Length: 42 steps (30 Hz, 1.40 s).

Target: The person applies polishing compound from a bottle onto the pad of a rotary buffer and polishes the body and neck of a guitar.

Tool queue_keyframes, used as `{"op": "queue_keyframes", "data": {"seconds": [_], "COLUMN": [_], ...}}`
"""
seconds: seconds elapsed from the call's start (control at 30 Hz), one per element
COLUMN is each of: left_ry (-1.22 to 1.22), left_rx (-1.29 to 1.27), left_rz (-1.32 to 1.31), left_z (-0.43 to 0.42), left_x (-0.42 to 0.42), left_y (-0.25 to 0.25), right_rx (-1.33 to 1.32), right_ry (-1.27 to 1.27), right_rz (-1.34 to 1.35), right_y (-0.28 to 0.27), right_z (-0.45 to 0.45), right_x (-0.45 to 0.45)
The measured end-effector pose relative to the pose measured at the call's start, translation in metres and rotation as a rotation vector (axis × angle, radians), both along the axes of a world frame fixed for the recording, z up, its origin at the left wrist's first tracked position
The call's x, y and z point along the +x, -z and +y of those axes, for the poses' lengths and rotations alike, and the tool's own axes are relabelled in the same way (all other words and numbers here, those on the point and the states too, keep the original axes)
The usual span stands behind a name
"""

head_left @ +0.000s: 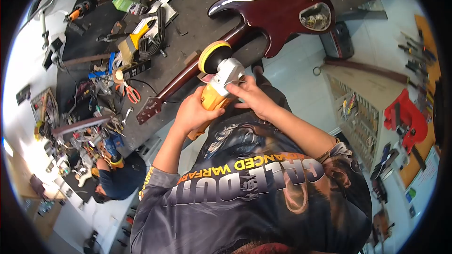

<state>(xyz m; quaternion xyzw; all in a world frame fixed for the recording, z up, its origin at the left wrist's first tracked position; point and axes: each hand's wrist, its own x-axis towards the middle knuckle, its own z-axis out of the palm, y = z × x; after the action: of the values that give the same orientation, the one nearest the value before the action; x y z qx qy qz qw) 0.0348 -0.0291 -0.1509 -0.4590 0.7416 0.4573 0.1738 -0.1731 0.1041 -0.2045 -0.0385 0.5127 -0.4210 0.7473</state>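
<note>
My left hand [195,108] is wrapped around the yellow body of an angle polisher [214,95], held in front of my torso. My right hand [252,98] grips the polisher's grey metal head, fingers curled against its side. The round pad [214,56], with a yellow and orange edge, faces up and to the left. Behind it a glossy dark red electric guitar [282,4] lies across the bench, its headstock [149,109] toward the lower left. An oval cavity [315,18] in the guitar's body shows parts inside. The pad hides part of the neck.
Dark workbench [188,28] carries orange-handled scissors [132,93], a yellow-and-black clamp [141,33] and piled tools at left. Another person [120,178] is at lower left. A red tool case [406,117] and a slotted rack [360,117] stand at right.
</note>
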Motion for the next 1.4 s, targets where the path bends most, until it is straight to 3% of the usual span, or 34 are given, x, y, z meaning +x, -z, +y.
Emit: {"op": "queue_keyframes", "data": {"seconds": [0.3,0.5,0.8,1.4], "left_ry": [0.203,0.265,0.359,0.485], "left_rx": [-0.007,-0.044,-0.188,-0.152], "left_rz": [-0.111,-0.165,-0.093,-0.274], "left_z": [-0.028,-0.031,-0.029,-0.037], "left_x": [-0.038,-0.076,-0.083,-0.112], "left_y": [0.003,-0.006,0.009,-0.004], "right_rx": [0.115,-0.022,-0.038,-0.026], "right_ry": [0.373,0.534,0.598,0.629], "right_rz": [0.046,0.024,-0.047,-0.164], "right_y": [0.012,0.023,0.032,0.062], "right_z": [-0.013,-0.015,-0.011,-0.003], "right_x": [0.023,0.008,-0.001,0.009]}}
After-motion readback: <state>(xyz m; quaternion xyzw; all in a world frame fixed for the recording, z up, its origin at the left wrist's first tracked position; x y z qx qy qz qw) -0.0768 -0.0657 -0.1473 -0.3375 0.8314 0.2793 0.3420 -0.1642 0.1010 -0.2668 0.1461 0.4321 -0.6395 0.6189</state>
